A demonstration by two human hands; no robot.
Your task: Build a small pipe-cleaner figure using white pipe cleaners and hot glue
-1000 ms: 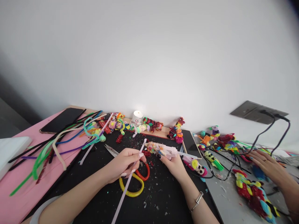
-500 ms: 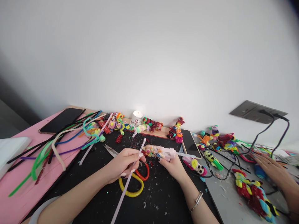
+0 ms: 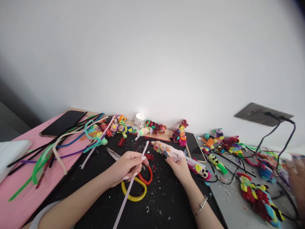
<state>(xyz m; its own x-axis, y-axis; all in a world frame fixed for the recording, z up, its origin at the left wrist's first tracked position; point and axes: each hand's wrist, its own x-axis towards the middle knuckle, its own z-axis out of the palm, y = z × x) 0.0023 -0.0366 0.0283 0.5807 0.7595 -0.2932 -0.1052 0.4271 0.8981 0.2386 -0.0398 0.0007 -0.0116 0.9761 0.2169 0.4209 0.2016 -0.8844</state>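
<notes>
Between the thumb and fingers of my left hand (image 3: 131, 165) is a pale lilac pipe cleaner (image 3: 125, 197), held slanting with its tip up. My right hand (image 3: 175, 167) is wrapped round a glue gun (image 3: 175, 153), whose nozzle end is crusted with coloured bits and points left, a little apart from the pipe cleaner's tip. A clear glue stick (image 3: 195, 161) sticks out of its back. Scissors (image 3: 133, 197) with yellow and red handles lie under my left hand. A short piece of red glitter pipe cleaner (image 3: 149, 157) lies between my hands.
Several pipe cleaners (image 3: 59, 149) and a phone (image 3: 62, 123) lie at left. Pipe-cleaner dolls (image 3: 179, 133), a paper cup (image 3: 139, 121) and another phone (image 3: 194, 146) line the back. At right are more dolls (image 3: 258, 200), cables (image 3: 294, 140) and another person's blurred hand (image 3: 297, 178).
My right hand has drawn the glue gun slightly right, away from the pipe cleaner's tip, and tilted it. The other person's hand has moved right. My left hand stays put.
</notes>
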